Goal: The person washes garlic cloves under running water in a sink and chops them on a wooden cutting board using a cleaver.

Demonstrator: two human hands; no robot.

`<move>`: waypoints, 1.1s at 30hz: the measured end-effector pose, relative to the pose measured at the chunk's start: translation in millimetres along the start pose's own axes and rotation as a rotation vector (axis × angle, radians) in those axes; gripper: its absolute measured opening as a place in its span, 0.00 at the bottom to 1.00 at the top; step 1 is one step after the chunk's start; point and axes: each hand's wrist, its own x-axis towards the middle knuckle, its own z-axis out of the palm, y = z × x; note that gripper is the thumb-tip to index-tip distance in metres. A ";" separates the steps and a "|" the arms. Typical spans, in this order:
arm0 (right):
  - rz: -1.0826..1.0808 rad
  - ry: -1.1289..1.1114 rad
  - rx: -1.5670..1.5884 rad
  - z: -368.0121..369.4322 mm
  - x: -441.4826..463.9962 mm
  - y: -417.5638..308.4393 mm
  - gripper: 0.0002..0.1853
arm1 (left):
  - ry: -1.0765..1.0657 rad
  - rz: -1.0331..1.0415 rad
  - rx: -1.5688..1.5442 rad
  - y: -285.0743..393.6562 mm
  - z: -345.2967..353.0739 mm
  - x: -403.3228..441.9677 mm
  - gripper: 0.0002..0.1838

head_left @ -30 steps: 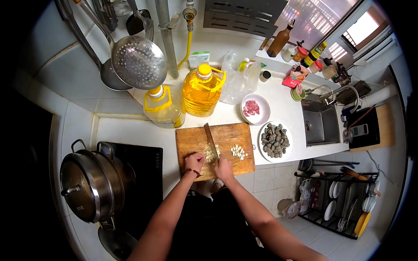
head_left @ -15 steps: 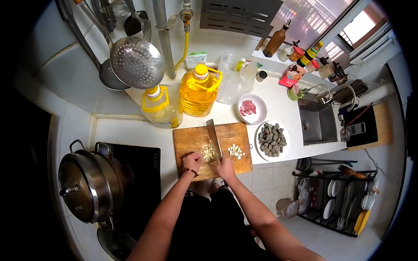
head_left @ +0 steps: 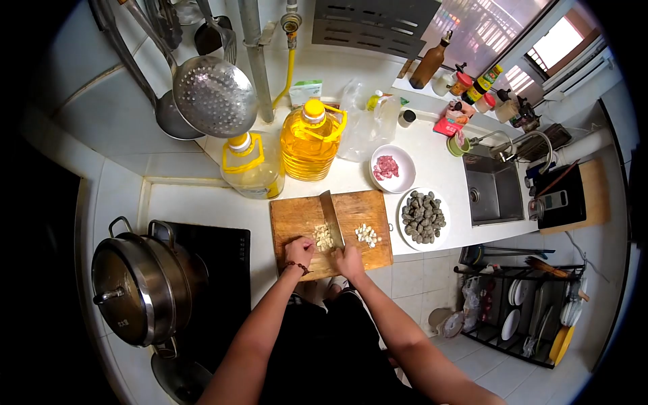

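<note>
A wooden cutting board (head_left: 287, 217) lies at the counter's front edge. My right hand (head_left: 348, 262) is wrapped round the handle of a cleaver (head_left: 331, 217), whose blade points away from me across the board. Left of the blade is a pile of chopped pale pieces (head_left: 322, 237), which look like garlic. My left hand (head_left: 300, 252), with a beaded bracelet at the wrist, rests beside that pile with its fingers curled together; whether they pinch a piece is too small to tell. More whole pale cloves (head_left: 367, 235) sit right of the cleaver.
Right of the board are a plate of grey shellfish (head_left: 423, 217) and a bowl of raw meat (head_left: 393, 169). Behind it stand two oil jugs, one full (head_left: 312, 142). A steel pot (head_left: 138, 290) sits on the black cooktop at left; a sink (head_left: 496, 189) is at right.
The cleaver blade leans and shifts slightly over the board beside the chopped pile, still in my right hand. My left hand stays by the pile. The whole view has shifted a little.
</note>
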 end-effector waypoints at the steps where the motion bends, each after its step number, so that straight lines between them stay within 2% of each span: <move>1: -0.016 0.030 0.092 -0.7 3.3 5.9 0.12 | 0.007 -0.010 0.002 0.7 -1.0 -1.3 0.08; 2: -0.028 0.055 0.184 -2.0 3.1 10.4 0.12 | 0.008 -0.016 0.002 3.5 -2.8 -6.8 0.08; 4: -0.039 0.102 0.222 -28.5 -1.7 -7.8 0.11 | 0.082 0.137 0.078 16.4 -6.1 -15.8 0.07; 5: -0.048 0.153 0.259 -40.2 -4.9 -12.2 0.10 | 0.079 0.133 0.078 21.6 -6.0 -23.1 0.07; 9: -0.019 0.135 0.229 -39.8 -4.7 11.9 0.08 | -0.071 0.174 0.087 39.4 -0.7 -55.8 0.13; 11: 0.013 0.141 0.237 -39.1 -10.8 16.0 0.09 | -0.170 0.350 0.373 50.4 -0.6 -66.8 0.16; 12: 0.025 0.119 0.222 -37.7 -15.6 18.9 0.09 | -0.182 0.387 0.381 39.7 4.9 -66.1 0.17; 16: 0.022 0.092 0.213 -40.8 -37.0 14.9 0.12 | -0.159 0.359 0.349 27.1 13.1 -49.7 0.15; 18: 0.046 0.060 0.210 -36.9 -42.7 14.7 0.12 | -0.106 0.206 0.259 32.8 13.4 -36.9 0.11; 21: 0.115 -0.042 0.168 -40.7 -44.7 -1.2 0.11 | -0.105 0.249 0.238 43.1 4.6 -28.1 0.10; 22: 0.077 -0.034 0.140 -37.2 -45.0 -2.1 0.11 | -0.065 0.323 0.234 36.8 5.1 -26.4 0.11; 25: 0.007 -0.009 0.102 -26.6 -44.0 -0.6 0.11 | -0.012 0.344 0.203 31.8 -1.1 -29.1 0.12; 33: -0.028 -0.004 0.092 -20.8 -44.4 -5.8 0.13 | 0.034 0.248 0.120 33.1 -9.4 -41.8 0.12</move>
